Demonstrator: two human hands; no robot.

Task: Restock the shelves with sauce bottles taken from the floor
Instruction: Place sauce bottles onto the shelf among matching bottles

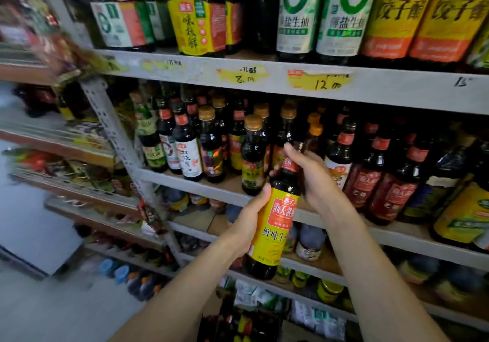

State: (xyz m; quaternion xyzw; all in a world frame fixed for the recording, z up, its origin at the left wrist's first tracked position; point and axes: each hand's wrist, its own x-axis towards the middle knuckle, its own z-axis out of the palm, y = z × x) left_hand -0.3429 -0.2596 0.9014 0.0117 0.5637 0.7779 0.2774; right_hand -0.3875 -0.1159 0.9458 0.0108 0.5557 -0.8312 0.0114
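Forearms reach up from the bottom of the head view, and both meet on one bottle [280,220] held in the air in front of the middle shelf [185,180], clear of its front edge.

The left grip [247,218] is wrapped round the bottle's body from the left, with the thumb lying on the upper corner of the label and the fingers out of sight behind. The right grip [316,176] is closed round the neck and shoulder from the right, thumb pointing up beside the top.

The bottle leans a little, top to the right. Its contents are dark, nearly black, showing at the shoulder and again at the base. A bright yellow label covers most of the body, with a red panel of white characters near the top and large black characters under it. A red band sits round the neck. I can't make out the cap, as the right thumb seems to cover it.

Just behind the bottle, a gold-capped bottle [252,156] with a green and yellow label stands at the shelf's front edge, among rows of dark red-capped and gold-capped ones. The shelf above carries big bottles, and its lip has yellow price tags [317,80] with handwritten figures. Pale floor [39,302] shows at lower left, blurred.
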